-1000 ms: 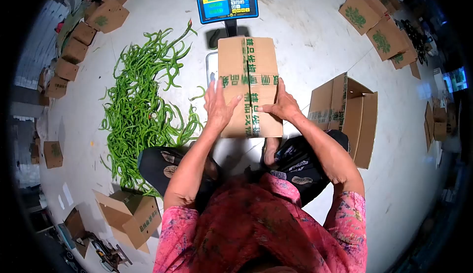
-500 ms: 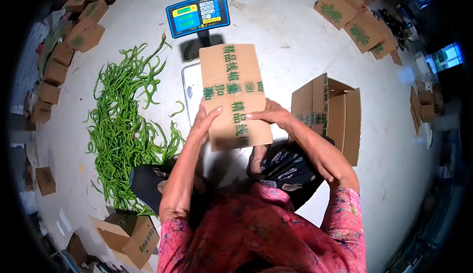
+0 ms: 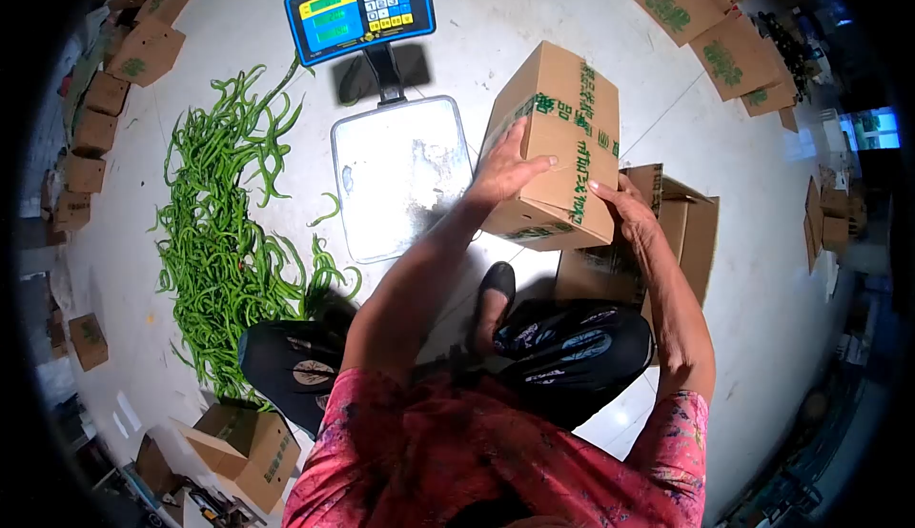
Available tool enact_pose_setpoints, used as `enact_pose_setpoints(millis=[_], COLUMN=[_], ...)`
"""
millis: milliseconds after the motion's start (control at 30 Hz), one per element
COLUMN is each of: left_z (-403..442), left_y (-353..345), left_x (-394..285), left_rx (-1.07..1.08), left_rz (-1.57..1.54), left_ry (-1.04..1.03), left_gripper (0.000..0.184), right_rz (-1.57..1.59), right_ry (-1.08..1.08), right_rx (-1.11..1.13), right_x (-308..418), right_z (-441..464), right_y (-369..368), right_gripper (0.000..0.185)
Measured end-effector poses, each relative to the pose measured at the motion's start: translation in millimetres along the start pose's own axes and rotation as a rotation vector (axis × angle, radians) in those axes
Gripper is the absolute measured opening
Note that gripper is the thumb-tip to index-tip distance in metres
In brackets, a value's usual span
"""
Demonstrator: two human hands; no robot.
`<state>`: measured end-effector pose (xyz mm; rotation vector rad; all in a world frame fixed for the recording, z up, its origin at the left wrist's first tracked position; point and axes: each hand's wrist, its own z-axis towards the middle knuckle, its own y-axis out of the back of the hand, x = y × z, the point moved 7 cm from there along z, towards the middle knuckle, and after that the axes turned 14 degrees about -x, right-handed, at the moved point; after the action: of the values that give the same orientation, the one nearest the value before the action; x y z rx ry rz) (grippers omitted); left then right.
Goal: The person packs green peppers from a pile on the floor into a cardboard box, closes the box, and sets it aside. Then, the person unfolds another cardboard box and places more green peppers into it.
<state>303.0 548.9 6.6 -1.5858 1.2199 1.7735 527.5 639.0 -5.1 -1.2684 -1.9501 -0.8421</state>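
Between my two hands is a closed cardboard box (image 3: 572, 118) with green printed tape across its top, tilted and to the right of the weighing scale. My left hand (image 3: 510, 168) presses against its left side, thumb over the top. At the right near corner, my right hand (image 3: 629, 209) grips the box with its thumb on top; its other fingers are partly hidden. The scale's metal platform (image 3: 405, 180) lies bare, and its blue-framed display (image 3: 360, 11) stands behind it. An open cardboard box (image 3: 688, 233) sits below and right of the held one.
A long heap of green chili peppers (image 3: 214, 242) covers the floor on the left. Another open box (image 3: 243, 452) stands at the lower left. Cardboard boxes (image 3: 148, 51) line the left edge, and more boxes (image 3: 729, 47) with green leaf prints stand at the upper right.
Both hands have carried the closed box from over the scale platform to the right, turning and tilting it. The platform is now uncovered. The view has shifted slightly.
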Motion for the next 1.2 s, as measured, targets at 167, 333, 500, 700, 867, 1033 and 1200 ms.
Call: enact_pose_setpoints(millis=[167, 333, 500, 700, 867, 1033, 1200], left_z=[-25.6, -95.5, -48.0, 33.6, 41.7, -38.4, -135.0], left_y=[-32.6, -21.1, -50.0, -77.3, -44.9, 25.4, 240.6], left_x=[58.5, 16.2, 46.7, 69.3, 52.7, 115.7, 186.3], left_rx=[-0.023, -0.289, -0.381, -0.473, -0.296, 0.124, 0.601], left_rz=[-0.107, 0.115, -0.011, -0.122, -0.327, 0.253, 0.849], left_ry=[0.154, -0.011, -0.011, 0.080, -0.027, -0.608, 0.024], left_gripper=[0.088, 0.081, 0.085, 0.081, 0.052, 0.029, 0.041], right_rz=[0.111, 0.212, 0.174, -0.179, -0.370, -0.892, -0.774], right_ry=[-0.044, -0.029, 0.107, 0.483, 0.539, 0.795, 0.825], right_rx=[-0.016, -0.114, -0.111, -0.138, -0.379, -0.562, -0.194], right_x=[-17.4, -24.1, -5.3, 6.2, -16.7, 14.0, 19.1], right_z=[10.0, -6.8, 24.9, 98.3, 140.3, 56.2, 16.6], right_y=[5.8, 7.3, 18.2, 10.4, 42.0, 8.3, -13.7], right_gripper=[0.069, 0.064, 0.061, 0.083, 0.083, 0.075, 0.055])
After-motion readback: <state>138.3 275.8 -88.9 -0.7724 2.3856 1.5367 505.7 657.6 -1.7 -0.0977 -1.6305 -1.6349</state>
